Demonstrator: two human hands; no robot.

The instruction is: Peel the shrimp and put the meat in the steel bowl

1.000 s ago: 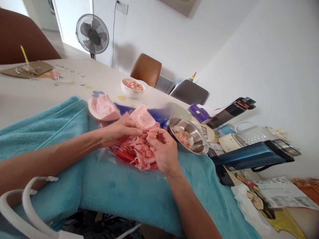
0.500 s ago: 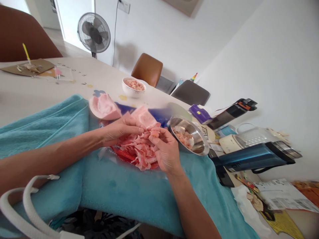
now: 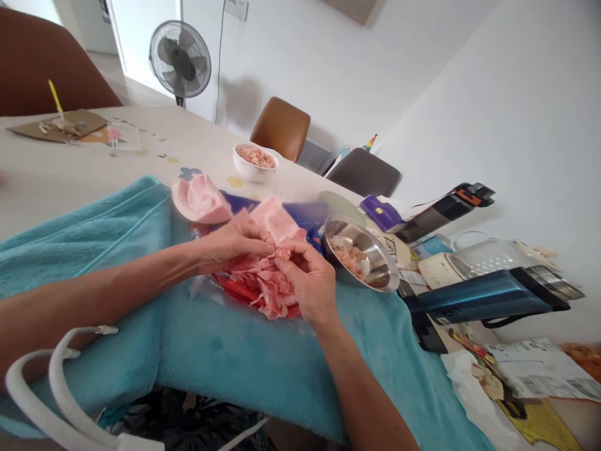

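A heap of pink pomelo rind and peel (image 3: 267, 285) lies on a red and blue plastic bag on a teal towel (image 3: 235, 357). My left hand (image 3: 232, 241) and my right hand (image 3: 305, 282) meet over the heap, both pinching one small pink piece of fruit between the fingertips. A large pink rind shell (image 3: 200, 200) lies just behind my left hand. To the right of my right hand stands a steel bowl (image 3: 375, 275) holding peeled pink flesh.
A white bowl (image 3: 256, 169) of peeled flesh stands farther back on the pale table (image 3: 70, 175). A blue flask (image 3: 488, 294), a black bottle (image 3: 441, 213), a purple box, cups and papers crowd the right side. A fan and chairs stand behind. White bag handles (image 3: 51, 388) curve at the lower left.
My right fingers have drawn in from the bowl side to meet my left fingertips on the small piece. The view has shifted slightly.
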